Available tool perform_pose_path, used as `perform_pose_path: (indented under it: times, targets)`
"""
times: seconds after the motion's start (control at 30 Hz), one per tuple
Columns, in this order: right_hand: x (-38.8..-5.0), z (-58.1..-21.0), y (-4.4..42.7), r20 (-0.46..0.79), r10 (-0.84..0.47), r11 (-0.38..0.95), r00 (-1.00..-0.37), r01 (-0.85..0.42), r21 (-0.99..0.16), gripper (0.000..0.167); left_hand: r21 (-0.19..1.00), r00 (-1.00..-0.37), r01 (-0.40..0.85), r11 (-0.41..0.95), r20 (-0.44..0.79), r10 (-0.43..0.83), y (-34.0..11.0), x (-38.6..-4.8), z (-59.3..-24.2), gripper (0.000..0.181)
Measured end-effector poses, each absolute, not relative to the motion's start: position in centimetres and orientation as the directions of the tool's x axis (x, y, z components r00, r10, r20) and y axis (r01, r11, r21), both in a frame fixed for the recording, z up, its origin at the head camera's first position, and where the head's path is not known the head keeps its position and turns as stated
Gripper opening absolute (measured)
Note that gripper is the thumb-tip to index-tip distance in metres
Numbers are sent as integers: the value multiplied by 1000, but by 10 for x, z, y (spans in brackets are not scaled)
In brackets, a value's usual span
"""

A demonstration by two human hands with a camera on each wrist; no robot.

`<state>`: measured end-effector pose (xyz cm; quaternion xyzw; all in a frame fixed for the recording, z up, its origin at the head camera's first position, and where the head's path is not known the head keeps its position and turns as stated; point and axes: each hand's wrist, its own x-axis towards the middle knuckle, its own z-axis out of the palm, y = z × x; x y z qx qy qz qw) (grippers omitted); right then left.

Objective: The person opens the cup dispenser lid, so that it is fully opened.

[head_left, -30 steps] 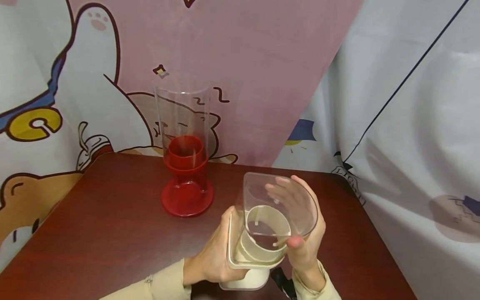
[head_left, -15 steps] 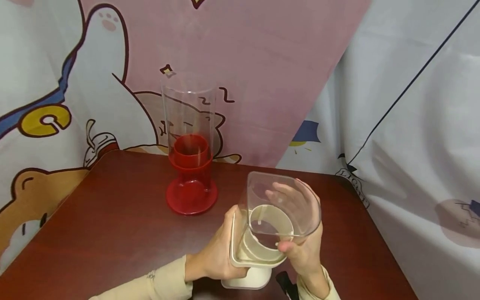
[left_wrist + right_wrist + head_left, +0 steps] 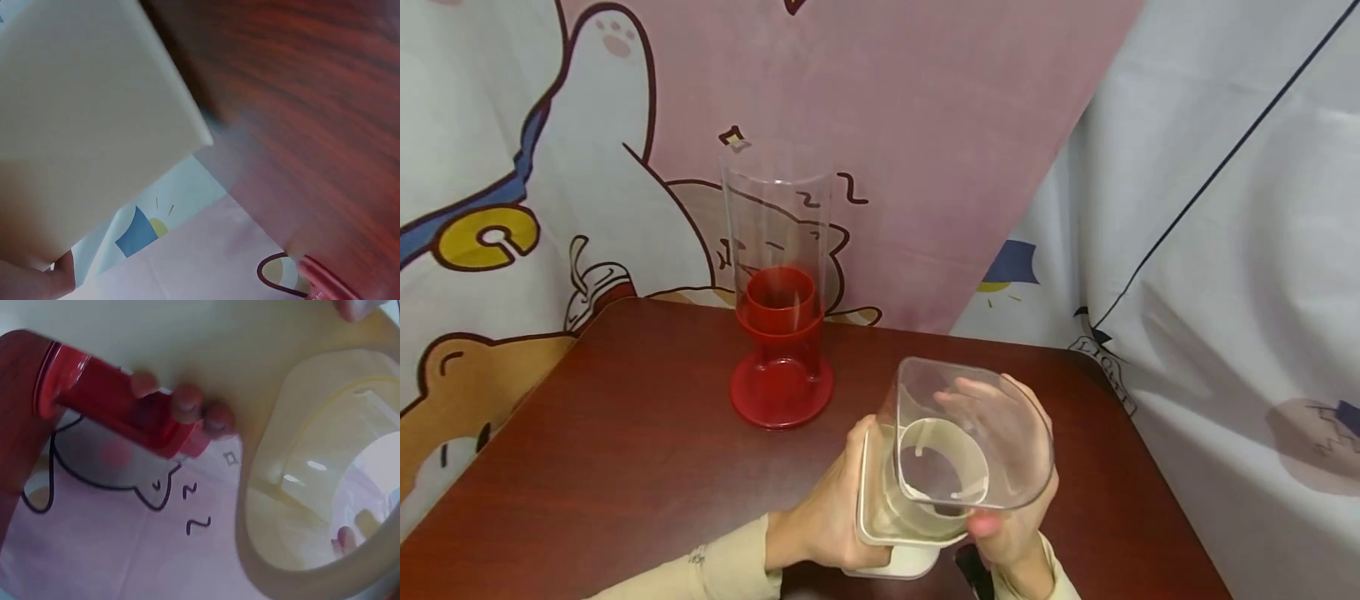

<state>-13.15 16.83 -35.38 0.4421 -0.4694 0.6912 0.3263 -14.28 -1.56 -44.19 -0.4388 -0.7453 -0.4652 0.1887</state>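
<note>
From left wrist, cream holder (image 3: 94, 112) hides its ring (image 3: 953, 440).

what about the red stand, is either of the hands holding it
No, the red stand is on the table, while the left hand and right hand are both on the clear-topped cream container.

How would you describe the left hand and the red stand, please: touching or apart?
Apart: the head view shows bare tabletop between the left hand and the red stand.
</note>
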Motion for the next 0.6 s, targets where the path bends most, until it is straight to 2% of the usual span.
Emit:
perform_pose_path:
  times: [0.17,0.27,0.4,0.5,0.6]
  targets:
    - [-128,-344,161,883,10,-314,-468,-840,-442,89,497,-505,855,150,730,460,-15,-143,-445,127]
    - [-132,-339,165,846,7,-417,-533,-771,-482,78,519,-524,843,146,725,447,-14,-139,-446,128]
    - [-135,-335,167,859,50,-488,-509,-763,-424,77,558,-571,811,173,694,438,-14,-137,-443,130]
    - [-135,-336,163,895,75,-436,-440,-822,-367,87,555,-581,807,202,686,438,-15,-139,-440,130]
    - [-137,-336,161,898,81,-433,-433,-826,-359,89,558,-588,802,214,674,446,-17,-141,-439,131]
